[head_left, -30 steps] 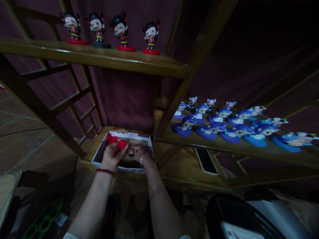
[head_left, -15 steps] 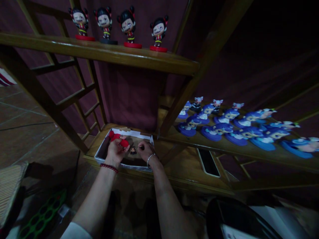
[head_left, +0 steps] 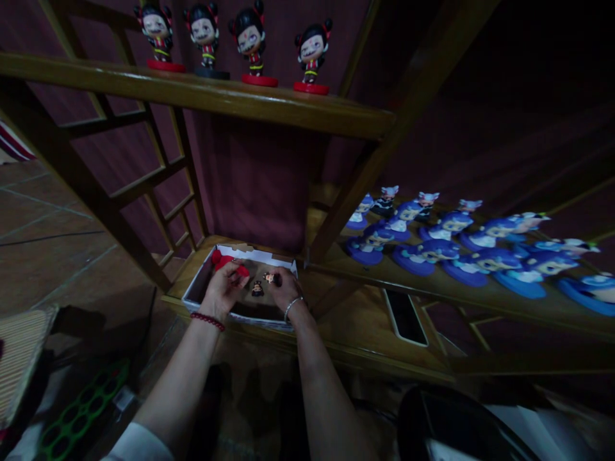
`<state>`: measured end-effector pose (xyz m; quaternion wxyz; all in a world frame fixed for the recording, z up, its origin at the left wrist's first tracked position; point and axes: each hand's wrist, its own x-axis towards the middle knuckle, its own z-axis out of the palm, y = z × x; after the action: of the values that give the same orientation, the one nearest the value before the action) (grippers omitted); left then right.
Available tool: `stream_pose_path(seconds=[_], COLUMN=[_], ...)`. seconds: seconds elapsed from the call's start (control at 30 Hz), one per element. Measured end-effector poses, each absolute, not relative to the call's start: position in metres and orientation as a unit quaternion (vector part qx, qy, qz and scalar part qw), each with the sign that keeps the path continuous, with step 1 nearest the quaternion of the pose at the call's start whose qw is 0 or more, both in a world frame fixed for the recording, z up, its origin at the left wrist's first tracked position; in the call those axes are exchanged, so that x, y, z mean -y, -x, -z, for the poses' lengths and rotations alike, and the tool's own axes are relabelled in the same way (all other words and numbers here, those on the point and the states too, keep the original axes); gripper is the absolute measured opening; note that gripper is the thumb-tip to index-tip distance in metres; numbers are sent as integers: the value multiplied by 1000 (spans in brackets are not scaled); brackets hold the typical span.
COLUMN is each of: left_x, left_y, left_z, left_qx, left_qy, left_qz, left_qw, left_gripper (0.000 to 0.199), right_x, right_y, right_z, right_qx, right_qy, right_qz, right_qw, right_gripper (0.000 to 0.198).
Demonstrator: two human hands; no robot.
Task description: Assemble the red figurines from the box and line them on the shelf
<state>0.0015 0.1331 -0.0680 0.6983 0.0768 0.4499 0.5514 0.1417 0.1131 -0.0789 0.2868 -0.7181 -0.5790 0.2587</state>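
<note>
A shallow cardboard box (head_left: 192,301) sits on the lowest shelf, and both my hands are in it. My left hand (head_left: 223,291) is closed on a red round base (head_left: 243,271), partly hidden by the fingers. More red pieces (head_left: 219,258) lie behind it at the box's left side. My right hand (head_left: 287,289) pinches a small black-haired figurine (head_left: 270,278), its pale face showing between the fingers. Another small dark figurine (head_left: 258,289) lies on the box floor between my hands, touched by neither.
Several black-haired figurines on round bases (head_left: 259,80) stand on the upper shelf (head_left: 192,93). Rows of blue figurines (head_left: 425,255) fill the right shelf. A phone (head_left: 406,317) lies below them. A green rack with round holes (head_left: 84,410) is on the floor at lower left.
My right hand has turned and lifted slightly, so the figurine in its fingers now shows. My left hand has shifted a little left with the red base. The view has tilted slightly.
</note>
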Motion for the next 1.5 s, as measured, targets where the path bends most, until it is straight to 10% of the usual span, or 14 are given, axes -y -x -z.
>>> stream_pose_path(seconds=[0.47, 1.5], left_x=[-132, -129], left_y=[-10, -20], left_z=[72, 79], left_qx=[-434, -354], left_qy=[-36, -102], left_qz=[-514, -479], left_qw=[739, 797], left_gripper=[13, 17], right_x=[-123, -132], right_y=[-147, -149], right_z=[104, 114], right_qx=[545, 509], right_qy=[648, 599], right_qz=[-286, -334], right_qw=[448, 520], right_gripper=[37, 29])
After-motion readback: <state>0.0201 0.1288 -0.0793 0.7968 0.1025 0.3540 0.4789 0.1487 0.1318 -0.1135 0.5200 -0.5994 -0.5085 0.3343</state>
